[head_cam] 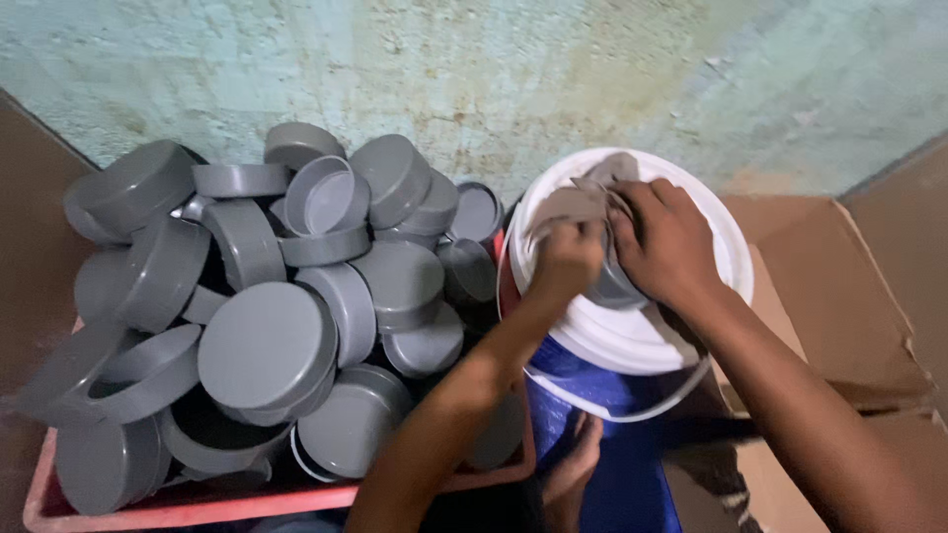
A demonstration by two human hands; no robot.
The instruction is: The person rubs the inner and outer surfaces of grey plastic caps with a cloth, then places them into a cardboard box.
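A: State of the hands?
B: Left hand point(565, 259) fingers closed on a grey cloth point(583, 202); right hand point(667, 242) fingers wrapped around a grey cap point(614, 286), over the white bucket point(632, 336).
A: Technique?
B: Hold the cap steady; turn it against the cloth.

Stained pale-green wall point(474, 69), dim light
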